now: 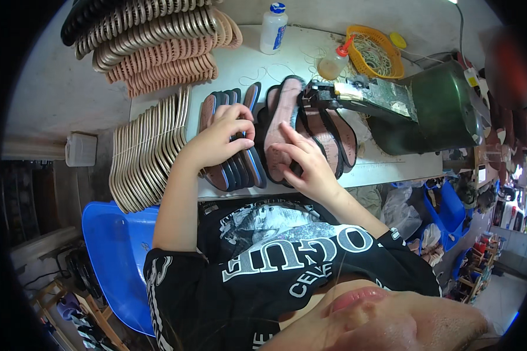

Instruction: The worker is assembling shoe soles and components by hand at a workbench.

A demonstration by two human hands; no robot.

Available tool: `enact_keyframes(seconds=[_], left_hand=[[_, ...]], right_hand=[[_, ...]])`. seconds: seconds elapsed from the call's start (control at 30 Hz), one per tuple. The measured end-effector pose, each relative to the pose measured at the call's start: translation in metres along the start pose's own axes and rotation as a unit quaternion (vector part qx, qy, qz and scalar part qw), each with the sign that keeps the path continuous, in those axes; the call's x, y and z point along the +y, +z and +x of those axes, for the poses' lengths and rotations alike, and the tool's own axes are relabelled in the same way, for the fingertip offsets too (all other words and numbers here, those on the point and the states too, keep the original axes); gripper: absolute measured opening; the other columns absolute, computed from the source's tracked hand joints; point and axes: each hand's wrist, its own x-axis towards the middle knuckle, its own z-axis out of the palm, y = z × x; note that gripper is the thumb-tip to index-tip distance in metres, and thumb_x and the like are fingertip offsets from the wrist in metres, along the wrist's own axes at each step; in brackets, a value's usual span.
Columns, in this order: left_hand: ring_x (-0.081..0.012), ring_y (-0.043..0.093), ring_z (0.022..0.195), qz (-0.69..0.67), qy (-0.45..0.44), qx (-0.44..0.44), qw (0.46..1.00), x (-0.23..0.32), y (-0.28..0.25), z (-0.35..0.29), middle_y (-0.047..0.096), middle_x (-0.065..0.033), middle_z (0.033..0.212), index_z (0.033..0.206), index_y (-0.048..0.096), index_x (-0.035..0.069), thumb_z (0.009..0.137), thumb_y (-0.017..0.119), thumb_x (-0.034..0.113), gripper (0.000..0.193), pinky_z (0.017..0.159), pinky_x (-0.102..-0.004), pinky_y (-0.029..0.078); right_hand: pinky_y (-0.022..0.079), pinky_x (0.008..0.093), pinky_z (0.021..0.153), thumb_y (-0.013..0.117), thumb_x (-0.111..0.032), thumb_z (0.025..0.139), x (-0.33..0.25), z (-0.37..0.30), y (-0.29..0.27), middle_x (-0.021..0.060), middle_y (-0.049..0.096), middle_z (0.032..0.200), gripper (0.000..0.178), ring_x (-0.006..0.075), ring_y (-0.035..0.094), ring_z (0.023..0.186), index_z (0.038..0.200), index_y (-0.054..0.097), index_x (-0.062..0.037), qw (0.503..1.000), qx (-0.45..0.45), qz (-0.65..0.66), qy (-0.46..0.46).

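Note:
My left hand (231, 130) curls its fingers over a row of insoles (219, 175) with dark edges, stacked leaning on one another at the middle of the white table. Beside it, my right hand (308, 162) rests spread fingertips on a single pink insole (285, 108) with a dark rim, its thumb near the lower part. The far end of this insole lies close to the head of a sewing machine (322, 95). More pink insoles with black rims (342, 137) lie beneath and to the right of the machine head, partly hidden by it.
Bundled metallic soles (149, 149) stand at the left; stacked beige and dark ones (158, 41) rise behind. A white bottle (273, 29), a red-tipped squeeze bottle (332, 63) and a yellow basket of thread (373, 54) stand at the back. The green machine body (433, 108) fills the right; a blue bin (120, 245) sits lower left.

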Motion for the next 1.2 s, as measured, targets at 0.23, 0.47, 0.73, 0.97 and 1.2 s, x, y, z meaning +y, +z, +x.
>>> enact_keyframes(seconds=[0.23,0.47,0.73,0.97,1.2], left_hand=[[-0.0173,0.036,0.105,-0.274,0.025,0.169,0.947,0.024,-0.019,-0.020,0.038,-0.0066,0.109,0.082,0.051,0.010,0.086,0.060,0.021,0.015,0.095,-0.0308,0.026],[-0.0275,0.038,0.112,0.051,0.054,0.118,0.990,0.097,0.001,-0.003,0.044,-0.0117,0.120,0.087,0.057,0.010,0.081,0.064,0.018,0.012,0.099,-0.0385,0.028],[-0.0155,0.054,0.104,-0.571,-0.100,0.282,0.764,0.076,0.024,0.036,0.055,-0.0123,0.115,0.116,0.048,-0.001,0.088,0.066,0.028,0.044,0.090,-0.0302,0.044],[-0.0064,0.059,0.079,-0.649,-0.065,0.129,0.747,0.103,0.043,0.062,0.063,-0.0052,0.094,0.104,0.052,0.001,0.090,0.063,0.015,0.023,0.072,-0.0216,0.049],[-0.0093,0.061,0.079,-0.433,-0.035,0.270,0.860,0.093,0.048,0.077,0.065,-0.0075,0.091,0.099,0.052,0.001,0.087,0.067,0.016,0.024,0.070,-0.0234,0.049]], right_hand=[[0.016,0.0522,0.110,0.056,-0.003,0.082,-0.008,0.008,-0.007,0.0190,0.035,0.145,0.044,0.0367,0.018,0.140,0.125,0.052,-0.0087,0.995,-0.080,-0.062,0.016],[0.041,0.0295,0.094,0.068,-0.017,0.085,-0.048,0.011,-0.053,0.0093,0.057,0.118,0.054,0.0135,0.053,0.107,0.131,0.045,-0.0003,0.889,-0.257,0.354,0.137],[0.041,0.0298,0.095,0.067,-0.017,0.087,-0.032,-0.007,-0.062,0.0070,0.057,0.119,0.048,0.0123,0.053,0.109,0.127,0.049,0.0028,0.826,-0.182,0.514,0.145],[0.051,0.0261,0.075,0.064,-0.019,0.087,0.002,-0.002,-0.043,0.0075,0.066,0.095,0.029,0.0134,0.063,0.083,0.108,0.062,0.0012,0.778,-0.063,0.606,0.156],[0.040,0.0180,0.054,0.062,-0.019,0.090,0.006,0.009,-0.083,-0.0023,0.059,0.066,0.019,0.0015,0.051,0.061,0.085,0.068,-0.0008,0.857,-0.100,0.467,0.193]])
